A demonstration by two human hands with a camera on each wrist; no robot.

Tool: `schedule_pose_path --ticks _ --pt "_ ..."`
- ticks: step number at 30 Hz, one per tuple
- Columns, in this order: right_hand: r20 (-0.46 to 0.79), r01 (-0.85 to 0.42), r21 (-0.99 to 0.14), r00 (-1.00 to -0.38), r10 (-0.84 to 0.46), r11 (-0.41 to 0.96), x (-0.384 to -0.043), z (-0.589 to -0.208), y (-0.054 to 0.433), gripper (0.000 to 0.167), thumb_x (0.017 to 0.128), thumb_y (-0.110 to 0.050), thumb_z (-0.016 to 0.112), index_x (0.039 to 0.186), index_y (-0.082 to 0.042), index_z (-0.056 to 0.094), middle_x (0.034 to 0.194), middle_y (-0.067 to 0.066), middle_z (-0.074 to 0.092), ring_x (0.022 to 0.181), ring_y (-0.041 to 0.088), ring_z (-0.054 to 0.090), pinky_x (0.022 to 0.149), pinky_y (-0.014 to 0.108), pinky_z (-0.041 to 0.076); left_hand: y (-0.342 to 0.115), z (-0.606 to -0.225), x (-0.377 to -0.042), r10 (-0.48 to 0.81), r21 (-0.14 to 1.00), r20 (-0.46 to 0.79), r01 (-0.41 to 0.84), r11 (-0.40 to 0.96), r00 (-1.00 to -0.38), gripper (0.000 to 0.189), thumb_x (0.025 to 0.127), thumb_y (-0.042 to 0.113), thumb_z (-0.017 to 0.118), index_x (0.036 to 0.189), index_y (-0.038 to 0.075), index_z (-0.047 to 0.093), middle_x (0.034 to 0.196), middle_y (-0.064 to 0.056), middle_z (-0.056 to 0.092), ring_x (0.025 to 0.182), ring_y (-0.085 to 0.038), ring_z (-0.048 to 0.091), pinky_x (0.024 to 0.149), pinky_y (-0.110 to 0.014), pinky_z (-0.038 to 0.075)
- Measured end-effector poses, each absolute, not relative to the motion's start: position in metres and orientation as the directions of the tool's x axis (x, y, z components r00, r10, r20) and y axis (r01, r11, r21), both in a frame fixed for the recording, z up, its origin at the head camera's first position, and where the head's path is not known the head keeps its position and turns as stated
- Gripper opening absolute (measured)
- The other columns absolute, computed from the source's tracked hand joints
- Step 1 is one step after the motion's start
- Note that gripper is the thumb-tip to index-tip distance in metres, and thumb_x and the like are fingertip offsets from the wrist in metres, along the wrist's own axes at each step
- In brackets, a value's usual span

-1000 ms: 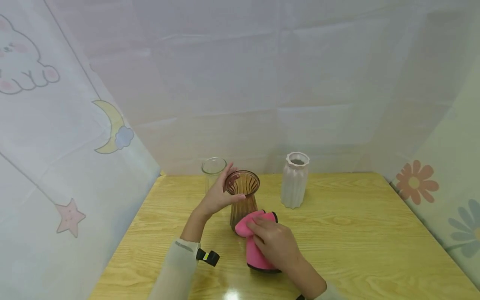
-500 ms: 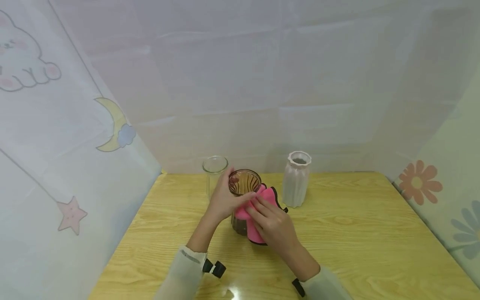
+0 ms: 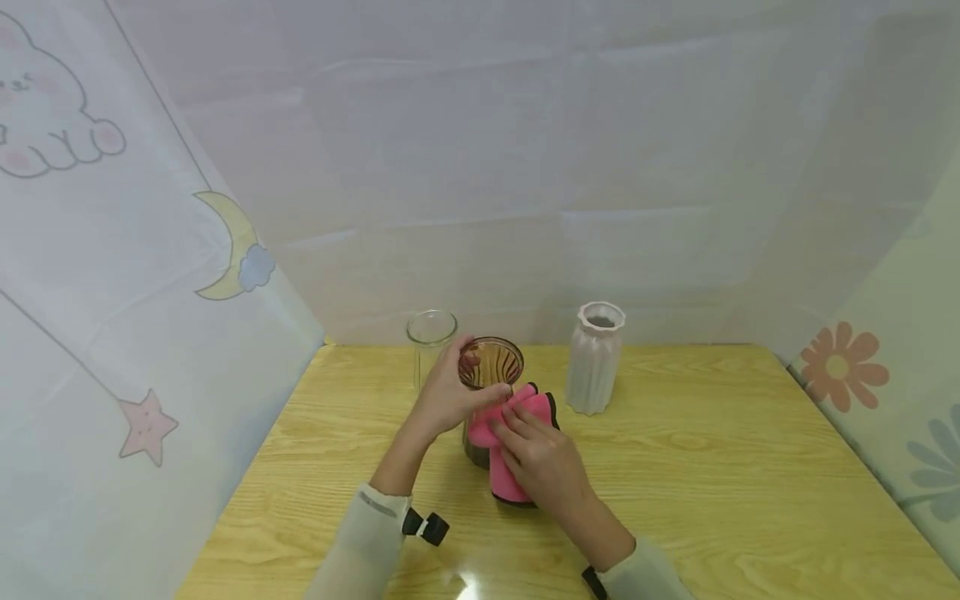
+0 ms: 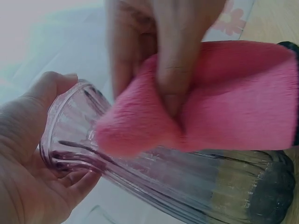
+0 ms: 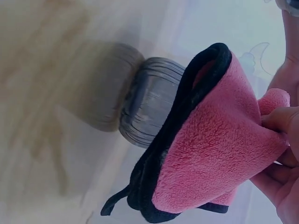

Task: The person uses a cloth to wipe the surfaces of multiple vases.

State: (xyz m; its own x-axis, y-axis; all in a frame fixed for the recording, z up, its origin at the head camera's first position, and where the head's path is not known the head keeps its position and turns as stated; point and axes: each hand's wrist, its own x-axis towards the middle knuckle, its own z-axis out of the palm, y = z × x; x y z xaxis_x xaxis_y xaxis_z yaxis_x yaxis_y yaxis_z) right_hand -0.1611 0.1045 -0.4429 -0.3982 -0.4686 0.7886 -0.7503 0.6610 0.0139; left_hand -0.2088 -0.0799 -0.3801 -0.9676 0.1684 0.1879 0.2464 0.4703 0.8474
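A brownish ribbed glass vase (image 3: 491, 364) stands near the middle of the table, its flared rim up. My left hand (image 3: 448, 393) grips it around the rim, thumb on the near side and fingers on the far side. In my right hand (image 3: 546, 460) a pink cloth (image 3: 510, 483) with black edging is pinched and bunched. The cloth (image 4: 233, 102) lies against the vase's side below the rim in the left wrist view, covering part of the glass. From the right wrist the lower ribbed end of the vase (image 5: 152, 102) shows beyond the cloth.
Behind my left hand stands a clear glass vase (image 3: 432, 329), partly hidden. A white fluted vase (image 3: 592, 367) is at the back right of the wooden table (image 3: 712, 467). A pale sheet (image 3: 480, 167) hangs behind the table's far edge.
The cloth and my right hand moved up the vase's side toward the rim, then slightly back down. My left hand keeps its hold, with the vase shifted slightly right in view.
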Motion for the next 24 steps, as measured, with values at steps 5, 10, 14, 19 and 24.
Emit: schedule_pose_path --ticks 5,10,14,19,24 --pt "0.765 -0.734 0.016 -0.428 -0.481 0.679 -0.156 -0.450 0.104 0.033 0.075 -0.011 0.087 0.107 -0.007 0.079 0.105 0.018 0.075 0.099 0.033 0.074 0.079 0.039 0.060 -0.085 -0.378 -0.214 0.236 0.868 0.170 0.259 0.424 -0.957 0.095 0.078 0.040 0.088 0.154 0.014 0.036 0.142 -0.013 0.053 0.125 -0.027 0.055 0.097 -0.050 0.051" --pt "0.722 -0.722 0.006 -0.476 -0.502 0.692 -0.152 -0.456 0.102 0.034 0.074 -0.010 0.089 0.107 -0.009 0.079 0.105 0.017 0.076 0.099 0.033 0.074 0.076 0.038 0.061 -0.091 -0.377 -0.222 0.309 0.885 0.150 0.267 0.381 -0.939 0.093 0.079 0.035 0.088 0.153 0.015 0.037 0.138 -0.013 0.057 0.125 -0.024 0.055 0.096 -0.046 0.052" --pt "0.674 -0.716 -0.034 -0.531 -0.513 0.697 -0.148 -0.462 0.099 0.030 0.076 -0.009 0.087 0.105 -0.009 0.080 0.103 0.016 0.076 0.098 0.032 0.074 0.074 0.039 0.061 -0.097 -0.377 -0.228 0.373 0.882 0.144 0.290 0.372 -0.917 0.093 0.079 0.037 0.087 0.154 0.016 0.036 0.137 -0.014 0.058 0.125 -0.027 0.055 0.100 -0.049 0.049" --pt "0.607 -0.686 -0.048 -0.598 -0.524 0.726 -0.143 -0.469 0.097 0.025 0.079 -0.011 0.085 0.103 -0.013 0.080 0.103 0.013 0.077 0.099 0.028 0.074 0.074 0.038 0.062 -0.104 -0.381 -0.237 0.478 0.902 0.150 0.318 0.293 -0.866 0.091 0.082 0.037 0.085 0.155 0.017 0.034 0.143 -0.013 0.054 0.131 -0.030 0.052 0.103 -0.049 0.048" --pt "0.546 -0.661 -0.080 -0.655 -0.522 0.746 -0.141 -0.471 0.095 0.024 0.080 -0.014 0.084 0.104 -0.015 0.080 0.104 0.010 0.077 0.099 0.025 0.074 0.072 0.038 0.062 -0.108 -0.380 -0.245 0.564 0.920 0.149 0.323 0.221 -0.812 0.094 0.082 0.041 0.085 0.156 0.018 0.032 0.146 -0.015 0.052 0.135 -0.030 0.051 0.103 -0.046 0.050"
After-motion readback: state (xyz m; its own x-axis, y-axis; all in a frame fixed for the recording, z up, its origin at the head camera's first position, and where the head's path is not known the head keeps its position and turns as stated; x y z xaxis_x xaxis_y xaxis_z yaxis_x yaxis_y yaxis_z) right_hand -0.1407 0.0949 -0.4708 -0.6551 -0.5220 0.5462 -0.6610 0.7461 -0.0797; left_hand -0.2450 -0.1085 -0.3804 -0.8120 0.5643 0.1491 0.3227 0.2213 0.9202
